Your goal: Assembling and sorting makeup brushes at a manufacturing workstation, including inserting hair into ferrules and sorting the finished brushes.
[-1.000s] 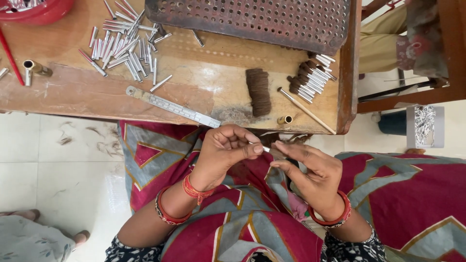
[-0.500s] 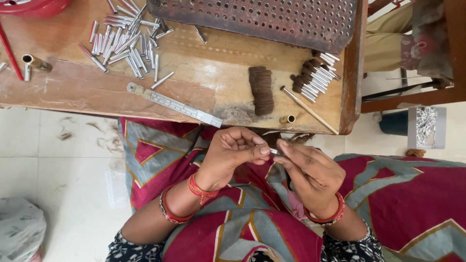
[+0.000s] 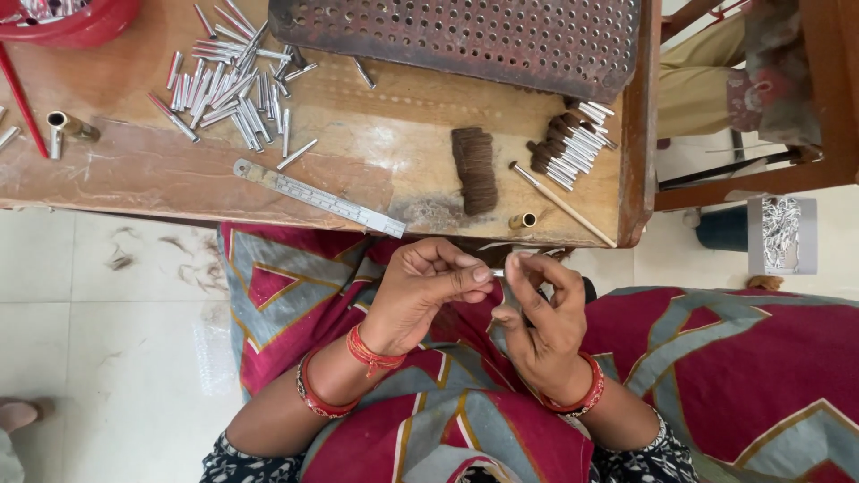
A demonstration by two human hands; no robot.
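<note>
Head view looks straight down onto a lap draped in red cloth (image 3: 769, 358) with grey and yellow geometric bands. Above it the left hand (image 3: 420, 291) and the right hand (image 3: 541, 317) meet, each with fingertips pressed together, pinching between them a small silvery tube (image 3: 497, 272), held just below the near edge of the table. Red bangles ring both wrists. To the left lies pale tiled floor (image 3: 98, 340), scattered with dark hair clippings.

At the table's near edge rest a flat metal ruler (image 3: 318, 197), a short brass ferrule (image 3: 522, 220) and a thin wooden stick (image 3: 562, 204). The worn wooden table (image 3: 134, 170) shows scuffed, patchy varnish. Mid-table stands a dark brown tuft of bristle (image 3: 474, 168), with finished silver-handled brush heads (image 3: 565, 143) near the right edge. Farther back, loose shiny tubes (image 3: 224, 85) lie piled, and a rusty perforated metal plate (image 3: 465, 36) covers the far edge.
</note>
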